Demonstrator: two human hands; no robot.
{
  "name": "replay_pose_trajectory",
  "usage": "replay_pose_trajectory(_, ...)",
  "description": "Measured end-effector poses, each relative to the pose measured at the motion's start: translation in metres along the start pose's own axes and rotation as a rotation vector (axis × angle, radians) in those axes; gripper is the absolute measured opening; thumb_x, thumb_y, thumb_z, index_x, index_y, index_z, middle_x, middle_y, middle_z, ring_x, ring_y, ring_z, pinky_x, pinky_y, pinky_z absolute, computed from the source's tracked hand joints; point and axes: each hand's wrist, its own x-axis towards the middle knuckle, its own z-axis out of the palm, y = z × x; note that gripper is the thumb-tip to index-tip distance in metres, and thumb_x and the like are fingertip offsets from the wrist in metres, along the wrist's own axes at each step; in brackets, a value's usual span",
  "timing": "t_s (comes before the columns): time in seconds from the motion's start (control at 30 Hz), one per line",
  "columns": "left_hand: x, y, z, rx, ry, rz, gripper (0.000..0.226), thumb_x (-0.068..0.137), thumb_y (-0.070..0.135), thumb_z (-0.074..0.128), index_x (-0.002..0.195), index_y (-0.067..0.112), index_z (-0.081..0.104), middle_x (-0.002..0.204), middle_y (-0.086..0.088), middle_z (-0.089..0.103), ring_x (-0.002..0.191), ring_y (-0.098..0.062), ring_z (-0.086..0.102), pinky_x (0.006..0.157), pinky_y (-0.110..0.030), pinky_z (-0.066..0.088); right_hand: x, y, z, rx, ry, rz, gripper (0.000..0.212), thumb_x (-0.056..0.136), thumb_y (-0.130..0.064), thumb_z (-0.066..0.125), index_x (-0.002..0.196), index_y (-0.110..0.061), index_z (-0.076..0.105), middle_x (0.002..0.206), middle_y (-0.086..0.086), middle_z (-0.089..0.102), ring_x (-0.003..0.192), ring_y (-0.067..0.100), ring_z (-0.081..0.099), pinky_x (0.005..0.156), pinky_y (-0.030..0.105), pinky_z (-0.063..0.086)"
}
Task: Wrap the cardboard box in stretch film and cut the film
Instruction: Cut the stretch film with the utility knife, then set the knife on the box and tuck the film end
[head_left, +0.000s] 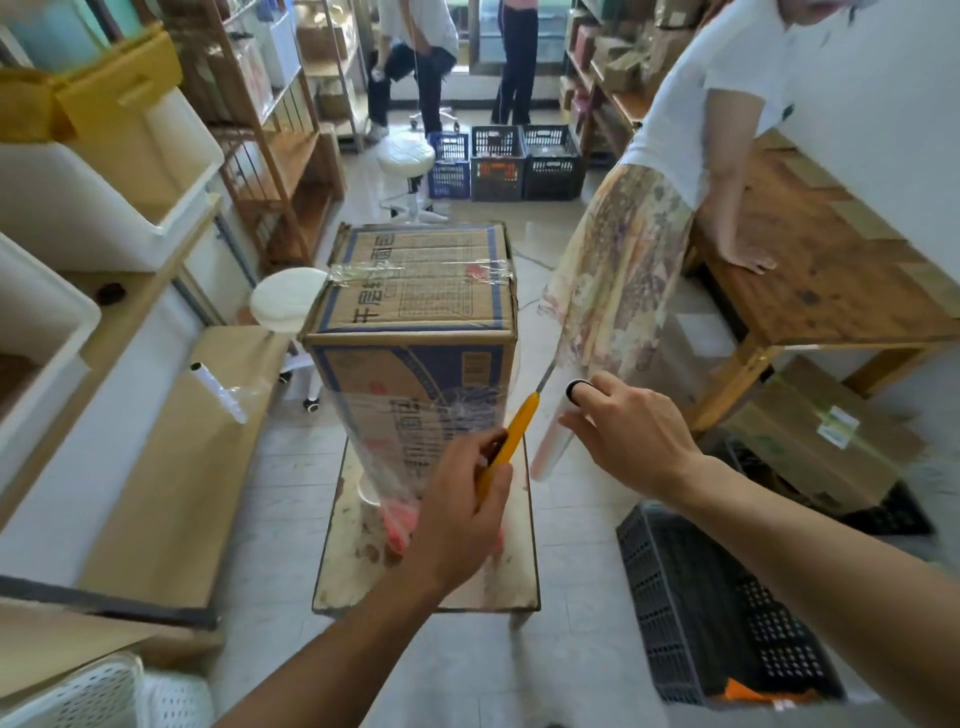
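Note:
A tall cardboard box (415, 312) with blue print stands on a small low table (358, 566). Clear stretch film covers its lower half, and a strip crosses its top. My left hand (462, 512) grips a yellow utility knife (511, 434). The knife's blade points up and to the right, beside the box's right edge. My right hand (631, 434) holds a roll of stretch film (553, 447) upright just right of the box. A sheet of film runs from the roll to the box.
A person in a white shirt (691, 156) leans on a wooden table (826, 270) at right. A black crate (727, 613) sits at lower right. A second film roll (218, 392) lies on cardboard at left. White stools, shelves and crates stand behind.

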Motion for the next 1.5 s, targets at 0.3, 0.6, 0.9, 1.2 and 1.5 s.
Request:
replay_pose_trajectory(0.3, 0.092, 0.070, -0.123, 0.480, 0.087, 0.463, 0.032, 0.090, 0.024, 0.071, 0.120, 0.013, 0.069, 0.109, -0.001, 0.068, 0.094, -0.012, 0.060, 0.081, -0.012, 0.040, 0.008, -0.023, -0.008, 0.017, 0.008, 0.044, 0.022, 0.099, -0.037, 0.050, 0.097, -0.018, 0.062, 0.082, 0.000, 0.059, 0.060, 0.023, 0.062, 0.051, 0.034, 0.053)
replay_pose_trajectory(0.6, 0.163, 0.049, -0.131, 0.666, -0.080, 0.280, 0.029, 0.089, 0.030, 0.071, 0.118, 0.025, 0.069, 0.113, 0.000, 0.071, 0.102, -0.018, 0.061, 0.093, -0.038, 0.049, 0.021, -0.028, -0.008, 0.021, -0.001, 0.048, 0.021, 0.099, -0.033, 0.050, 0.097, -0.017, 0.063, 0.084, 0.001, 0.061, 0.065, 0.024, 0.064, 0.055, 0.032, 0.052)
replay_pose_trajectory(0.9, 0.176, 0.034, -0.124, 0.553, -0.063, 0.202, 0.029, 0.093, 0.030, 0.065, 0.122, 0.024, 0.068, 0.120, 0.003, 0.068, 0.111, -0.015, 0.058, 0.101, -0.034, 0.044, 0.030, -0.019, 0.072, 0.070, -0.282, 0.203, 0.022, 0.098, -0.031, 0.053, 0.098, -0.015, 0.067, 0.094, 0.006, 0.061, 0.082, 0.031, 0.064, 0.068, 0.038, 0.053)
replay_pose_trajectory(1.2, 0.177, 0.019, -0.118, 0.599, -0.050, 0.225, 0.041, 0.090, 0.051, 0.060, 0.124, 0.028, 0.063, 0.126, 0.002, 0.062, 0.117, -0.022, 0.055, 0.102, -0.051, 0.044, 0.017, -0.021, 0.184, 0.104, -0.505, 0.307, 0.020, 0.099, -0.021, 0.047, 0.103, -0.014, 0.066, 0.105, 0.005, 0.060, 0.087, 0.030, 0.063, 0.069, 0.037, 0.049)
replay_pose_trajectory(1.5, 0.185, 0.009, -0.115, 0.620, -0.066, 0.251, 0.041, 0.091, 0.053, 0.055, 0.126, 0.033, 0.060, 0.131, 0.005, 0.057, 0.123, -0.020, 0.050, 0.106, -0.054, 0.038, 0.003, -0.016, 0.243, 0.097, -0.572, 0.285, 0.016, 0.099, -0.021, 0.049, 0.101, -0.016, 0.064, 0.103, 0.006, 0.060, 0.087, 0.029, 0.063, 0.065, 0.036, 0.045)
